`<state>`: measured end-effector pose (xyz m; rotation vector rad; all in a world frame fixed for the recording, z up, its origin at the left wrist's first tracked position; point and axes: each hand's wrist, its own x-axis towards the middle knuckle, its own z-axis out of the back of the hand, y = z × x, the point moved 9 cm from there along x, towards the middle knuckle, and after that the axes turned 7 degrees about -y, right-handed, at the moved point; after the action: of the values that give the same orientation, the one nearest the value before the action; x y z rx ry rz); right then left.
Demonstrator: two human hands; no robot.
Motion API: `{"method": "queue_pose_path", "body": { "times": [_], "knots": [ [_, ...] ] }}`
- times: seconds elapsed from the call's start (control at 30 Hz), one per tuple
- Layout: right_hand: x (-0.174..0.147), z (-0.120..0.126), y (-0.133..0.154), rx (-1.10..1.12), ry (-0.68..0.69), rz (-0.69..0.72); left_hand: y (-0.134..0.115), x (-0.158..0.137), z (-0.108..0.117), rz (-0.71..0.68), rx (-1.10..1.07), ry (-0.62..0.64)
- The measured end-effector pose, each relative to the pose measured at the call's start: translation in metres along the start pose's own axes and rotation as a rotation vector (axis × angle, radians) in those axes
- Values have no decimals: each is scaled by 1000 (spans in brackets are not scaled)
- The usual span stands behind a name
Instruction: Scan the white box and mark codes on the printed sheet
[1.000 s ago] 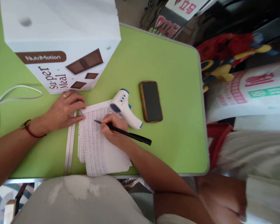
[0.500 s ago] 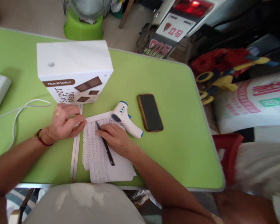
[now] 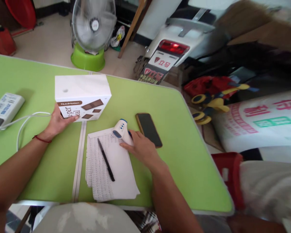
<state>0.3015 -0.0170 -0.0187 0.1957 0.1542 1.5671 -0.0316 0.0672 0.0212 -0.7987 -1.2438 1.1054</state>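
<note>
My left hand (image 3: 59, 121) is at the lower left corner of a white NutriMotion box (image 3: 83, 87), its thumb along the printed front and its fingers round the side, partly hidden. My right hand (image 3: 143, 147) has its fingers wrapped round the handle of a white and blue infrared thermometer (image 3: 121, 129). The thermometer's head lies over the top edge of a stack of handwritten paper sheets (image 3: 121, 171). A black pen (image 3: 106, 160) rests diagonally on the sheets. Just beyond my right hand lies a dark phone in a brown case (image 3: 149, 129).
On the left of the green table (image 3: 184, 168) are a white power bank (image 3: 7, 108) and a white cable (image 3: 20, 126). Past the far edge stand a fan (image 3: 94, 24) and a scooter (image 3: 174, 48). Another person's leg (image 3: 269, 187) shows at the right.
My left hand has gone from the top of the papers to the box. My right hand has moved off the papers onto the thermometer handle. The view has tilted up.
</note>
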Motion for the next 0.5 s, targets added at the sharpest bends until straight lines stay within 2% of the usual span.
{"method": "queue_pose_path", "body": {
  "times": [0.07, 0.13, 0.2, 0.27, 0.33, 0.37, 0.4, 0.5],
  "knots": [
    [4, 3, -3, 125, 11, -66, 0, -2, 3, 58, -47, -29],
    [6, 19, 1, 331, -81, -124, -4, -6, 8, 97, -39, -81],
    [3, 44, 11, 627, -219, -171, -9, -14, 12, 147, 6, -124],
    [-5, 65, 31, 974, -289, -179, -10, -23, 4, 218, -39, -60],
    [-11, 76, 68, 1364, -200, -88, -11, -32, -7, 270, -120, 29],
    [-15, 75, 93, 1526, -47, -31, -11, -35, -12, 283, -129, 62],
    [-18, 72, 115, 1614, 92, -7, -10, -38, -16, 296, -123, 89],
    [-22, 66, 153, 1700, 202, 34, -7, -42, -21, 301, -93, 122]
  ]
}}
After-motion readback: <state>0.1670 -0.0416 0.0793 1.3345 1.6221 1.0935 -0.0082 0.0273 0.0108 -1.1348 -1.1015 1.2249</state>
